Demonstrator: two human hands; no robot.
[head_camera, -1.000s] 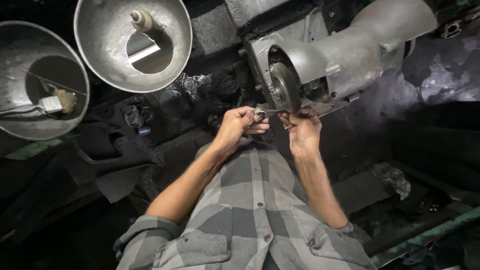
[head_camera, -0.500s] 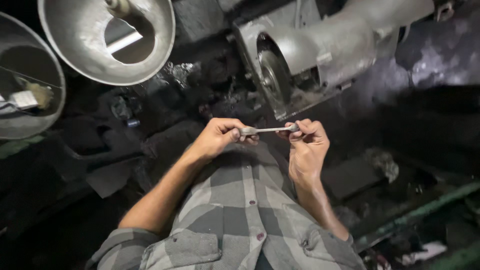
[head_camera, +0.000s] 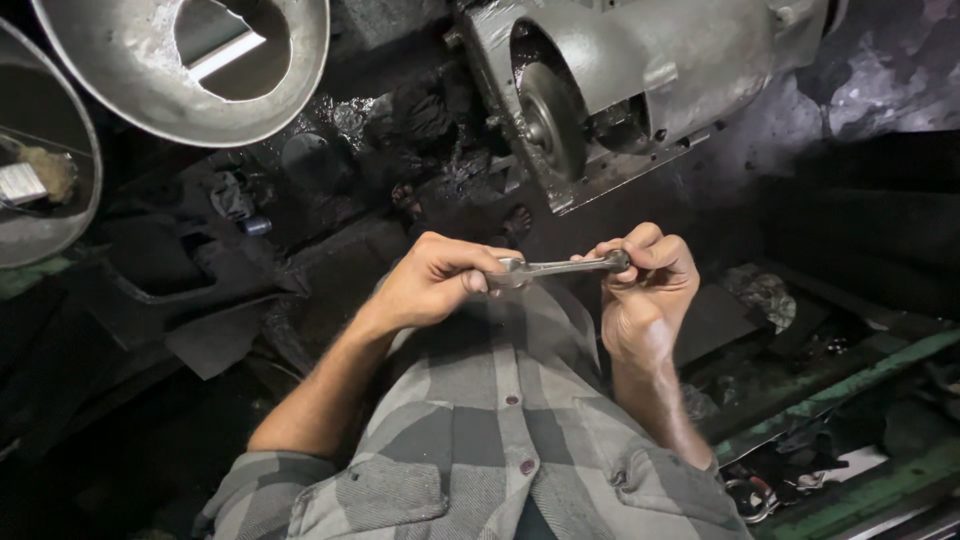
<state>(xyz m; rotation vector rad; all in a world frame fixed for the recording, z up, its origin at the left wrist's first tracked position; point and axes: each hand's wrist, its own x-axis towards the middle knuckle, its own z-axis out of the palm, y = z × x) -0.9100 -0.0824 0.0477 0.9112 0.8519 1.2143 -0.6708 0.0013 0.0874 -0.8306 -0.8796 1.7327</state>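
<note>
Both hands were raised in front of the chest, facing each other. Left hand (head_camera: 440, 285) was curled into a loose fist, thumb and fingers pinched closed, knuckles up, forearm bare and angled up from lower left. Right hand (head_camera: 648, 290) was bent at the wrist, fingertips pinched closed near the top, forearm rising from below. Sleeves were rolled to the elbows.

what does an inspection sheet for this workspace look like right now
surface: dark, greasy bench, grimy all over
job's things: slim metal piece held level between both hands, away from grinding wheel
clutter: rags and dark scraps; two metal bowls at upper left
grippers: left hand pinches one end, right hand the other
cables: nothing seen
surroundings: grey motor housing; green rail at right
</note>
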